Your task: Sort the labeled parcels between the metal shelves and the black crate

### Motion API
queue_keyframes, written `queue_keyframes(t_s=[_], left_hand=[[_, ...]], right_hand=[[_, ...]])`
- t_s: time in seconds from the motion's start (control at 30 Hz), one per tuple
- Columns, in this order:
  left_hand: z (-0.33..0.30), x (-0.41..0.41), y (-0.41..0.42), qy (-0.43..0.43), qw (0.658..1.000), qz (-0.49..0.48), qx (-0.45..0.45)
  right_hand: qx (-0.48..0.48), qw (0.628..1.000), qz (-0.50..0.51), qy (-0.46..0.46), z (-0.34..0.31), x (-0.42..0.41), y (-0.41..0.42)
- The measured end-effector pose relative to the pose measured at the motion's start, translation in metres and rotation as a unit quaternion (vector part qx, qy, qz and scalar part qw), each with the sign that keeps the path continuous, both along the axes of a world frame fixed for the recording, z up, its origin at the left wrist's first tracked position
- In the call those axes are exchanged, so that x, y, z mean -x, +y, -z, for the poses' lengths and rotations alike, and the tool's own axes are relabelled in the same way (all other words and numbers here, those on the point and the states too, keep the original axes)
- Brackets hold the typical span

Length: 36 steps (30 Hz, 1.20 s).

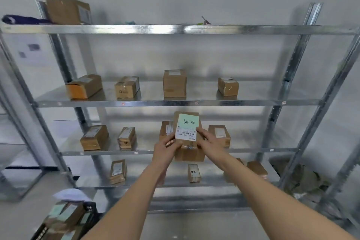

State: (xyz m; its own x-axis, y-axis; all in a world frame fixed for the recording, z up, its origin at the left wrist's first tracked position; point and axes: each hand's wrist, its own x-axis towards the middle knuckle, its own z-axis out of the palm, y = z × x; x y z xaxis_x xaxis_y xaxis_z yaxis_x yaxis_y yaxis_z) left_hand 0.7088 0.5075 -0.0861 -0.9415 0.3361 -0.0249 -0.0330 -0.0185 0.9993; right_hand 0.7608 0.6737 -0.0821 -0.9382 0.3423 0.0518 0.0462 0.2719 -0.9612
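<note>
I hold a brown cardboard parcel (190, 154) with a green note and a white barcode label on top, in front of the metal shelves (175, 103). My left hand (165, 150) grips its left side and my right hand (209, 140) grips its right side, thumbs on the label. Several labeled parcels stand on the shelves: a tall one (174, 84) on the upper middle level, others on the two levels below. The black crate (89, 218) sits on the floor at the lower left, filled with several parcels.
A larger box (67, 10) lies on the top shelf at the left. Another metal rack (19, 142) stands to the left. A crumpled olive cloth (303, 179) lies behind the right uprights. A white bag (72, 195) lies by the crate.
</note>
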Motion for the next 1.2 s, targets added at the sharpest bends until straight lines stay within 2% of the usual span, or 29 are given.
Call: queue_keyframes(t_s=[0.07, 0.27, 0.63, 0.8, 0.9, 1.07, 1.2], left_hand=[[-0.011, -0.001, -0.030, -0.003, 1.000, -0.011, -0.016], [-0.035, 0.000, -0.141, -0.037, 0.997, -0.050, -0.038], [-0.047, 0.015, -0.418, -0.038, 0.990, -0.132, -0.029], [-0.037, 0.024, -0.536, -0.010, 0.987, -0.163, 0.009], [-0.029, 0.031, -0.599, 0.031, 0.975, -0.216, 0.035], [-0.002, 0.051, -0.696, 0.028, 0.945, -0.284, 0.158], [0.015, 0.076, -0.752, 0.026, 0.925, -0.302, 0.229]], right_hand=[[-0.017, 1.000, -0.026, 0.002, -0.009, 0.003, -0.028], [-0.151, 0.984, -0.095, -0.018, -0.034, 0.027, -0.131], [-0.214, 0.962, -0.169, -0.026, -0.039, 0.096, -0.410], [-0.206, 0.962, -0.176, -0.017, -0.026, 0.125, -0.530], [-0.235, 0.952, -0.195, -0.020, -0.032, 0.126, -0.593], [-0.218, 0.950, -0.223, -0.024, -0.015, 0.160, -0.667], [-0.216, 0.945, -0.238, -0.052, 0.000, 0.198, -0.715]])
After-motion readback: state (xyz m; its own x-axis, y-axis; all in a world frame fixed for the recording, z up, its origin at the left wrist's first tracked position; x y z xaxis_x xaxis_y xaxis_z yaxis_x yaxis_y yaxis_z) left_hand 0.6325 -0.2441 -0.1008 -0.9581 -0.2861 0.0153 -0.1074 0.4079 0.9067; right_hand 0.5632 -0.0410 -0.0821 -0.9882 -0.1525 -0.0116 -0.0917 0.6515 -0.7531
